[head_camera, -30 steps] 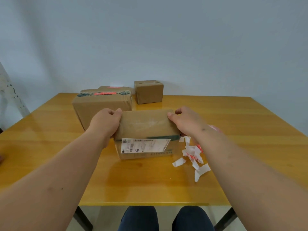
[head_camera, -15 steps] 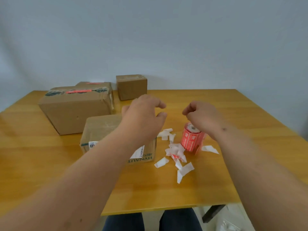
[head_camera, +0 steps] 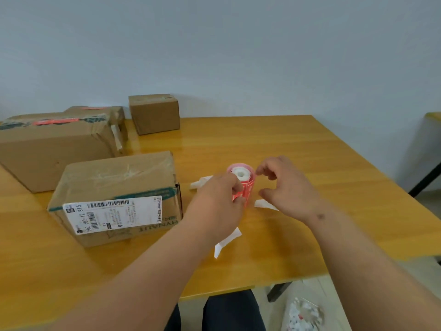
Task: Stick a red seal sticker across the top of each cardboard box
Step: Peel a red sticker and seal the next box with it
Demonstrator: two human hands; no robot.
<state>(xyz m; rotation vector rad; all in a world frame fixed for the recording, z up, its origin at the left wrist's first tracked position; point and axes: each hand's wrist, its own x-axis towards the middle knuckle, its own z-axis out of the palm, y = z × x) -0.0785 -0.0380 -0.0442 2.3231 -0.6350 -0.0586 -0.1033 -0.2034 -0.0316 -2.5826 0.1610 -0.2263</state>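
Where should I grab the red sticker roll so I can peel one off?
Grip the red sticker roll around its curved side wall, coming from the left, as the left hand does. It stands upright on its end, so the wall is exposed, leaving the right hand room to reach its right side.

Left of the sticker roll [head_camera: 241, 180] the labelled box [head_camera: 114, 197] blocks the way, with bigger boxes [head_camera: 57, 144] behind it. Paper scraps [head_camera: 225, 243] litter the surface [head_camera: 310, 144] around the roll; beyond and right of it lies bare wood.
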